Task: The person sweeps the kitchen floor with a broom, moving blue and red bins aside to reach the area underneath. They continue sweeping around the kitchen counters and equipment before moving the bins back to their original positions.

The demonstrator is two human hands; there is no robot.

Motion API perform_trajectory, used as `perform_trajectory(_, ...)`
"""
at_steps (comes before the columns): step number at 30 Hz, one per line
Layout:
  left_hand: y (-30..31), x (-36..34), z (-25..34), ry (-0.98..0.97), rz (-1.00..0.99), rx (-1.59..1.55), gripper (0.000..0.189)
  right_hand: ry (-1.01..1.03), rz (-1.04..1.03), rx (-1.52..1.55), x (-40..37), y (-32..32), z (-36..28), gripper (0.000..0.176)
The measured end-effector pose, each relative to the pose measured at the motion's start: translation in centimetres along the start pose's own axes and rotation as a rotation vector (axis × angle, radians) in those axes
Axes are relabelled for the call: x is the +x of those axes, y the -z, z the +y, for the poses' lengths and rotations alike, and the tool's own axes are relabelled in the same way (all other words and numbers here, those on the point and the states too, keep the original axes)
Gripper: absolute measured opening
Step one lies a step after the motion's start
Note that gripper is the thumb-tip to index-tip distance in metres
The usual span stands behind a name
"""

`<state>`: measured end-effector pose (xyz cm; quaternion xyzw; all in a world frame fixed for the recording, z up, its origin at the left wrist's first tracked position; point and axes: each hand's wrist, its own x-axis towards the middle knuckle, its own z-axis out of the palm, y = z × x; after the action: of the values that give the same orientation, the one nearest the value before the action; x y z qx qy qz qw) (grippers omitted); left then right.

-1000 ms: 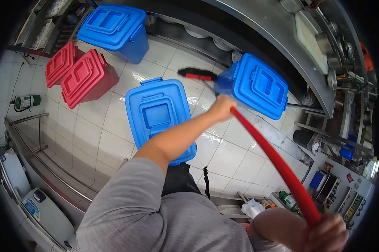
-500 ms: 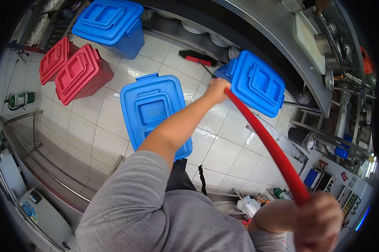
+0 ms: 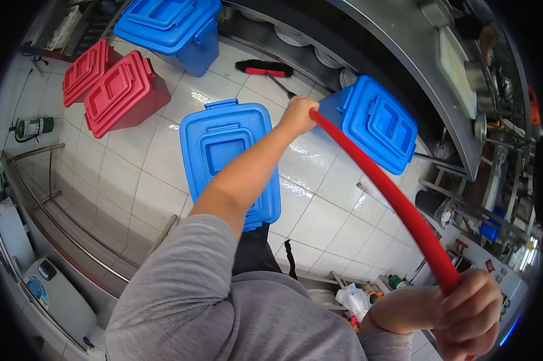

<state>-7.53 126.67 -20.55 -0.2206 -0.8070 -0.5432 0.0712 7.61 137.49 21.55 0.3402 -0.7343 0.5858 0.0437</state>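
Pale, glossy square tiles cover the floor, thin grout lines crossing between them (white glare shines back in several patches). A long stainless-steel counter runs along the upper right, with stacked plates on the shelf beneath. At the left, a tubular metal railing stands near a pale wall; a bright light shows at the far right.

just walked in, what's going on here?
A person grips a red-handled broom with both hands: left hand nearer the broom head, right hand farther up. The head is down at the tiled floor, near a low shelf. A lidded blue bin stands just in front of the person.
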Motion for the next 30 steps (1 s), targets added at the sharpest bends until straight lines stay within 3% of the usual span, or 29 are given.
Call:
perform_trajectory(5,2.9,-4.6,3.0,0.055,-0.03,-0.002,0.02,0.203,-0.259,0.345,2.6,2.1,-1.1,0.038)
perform_trajectory(8,3.5,-3.4,-0.1,0.03,-0.03,-0.027,0.018,0.244,-0.203,0.376,3.9,0.3,1.4,0.037)
perform_trajectory(9,3.2,-2.7,-2.9,0.067,0.016,-0.027,0.017,0.174,-0.194,0.317,3.8,-0.1,1.9,0.032)
perform_trajectory(12,6.0,0.1,-7.2,0.145,0.124,0.138,0.013,0.159,-0.381,0.139,5.7,-3.1,4.9,0.027)
perform_trajectory(14,7.4,0.1,-8.1,0.052,0.174,0.122,0.013,0.27,-0.538,0.304,7.2,-4.4,5.7,0.021)
perform_trajectory(16,6.9,-1.0,-4.8,0.147,0.092,0.118,0.014,0.35,-0.531,0.504,7.2,-0.4,3.9,0.014)
perform_trajectory(18,6.5,-2.5,-0.8,0.098,0.107,0.038,0.015,0.311,-0.399,0.51,7.1,1.6,2.6,0.014)
perform_trajectory(22,7.0,-1.3,-4.6,0.147,0.119,0.037,0.014,0.249,-0.017,0.247,5.5,0.6,3.8,0.017)
perform_trajectory(23,7.7,-0.4,-6.7,0.162,0.23,0.102,0.014,0.221,0.047,0.16,5.2,-0.5,4.2,0.018)
perform_trajectory(25,8.7,0.8,-7.1,0.158,0.354,0.169,0.014,0.21,0.055,0.107,5.1,-1.5,4.6,0.018)
perform_trajectory(27,8.4,-0.3,-6.2,0.214,0.234,0.145,0.014,0.248,-0.24,0.372,5.4,-1.5,4.9,0.028)
perform_trajectory(28,7.7,-1.3,-4.3,0.212,0.217,0.152,0.014,0.261,-0.17,0.404,3.1,2.1,2.7,0.032)
perform_trajectory(30,6.1,-2.8,-0.5,0.146,0.129,0.073,0.015,0.261,-0.075,0.364,2.3,1.9,3.5,0.031)
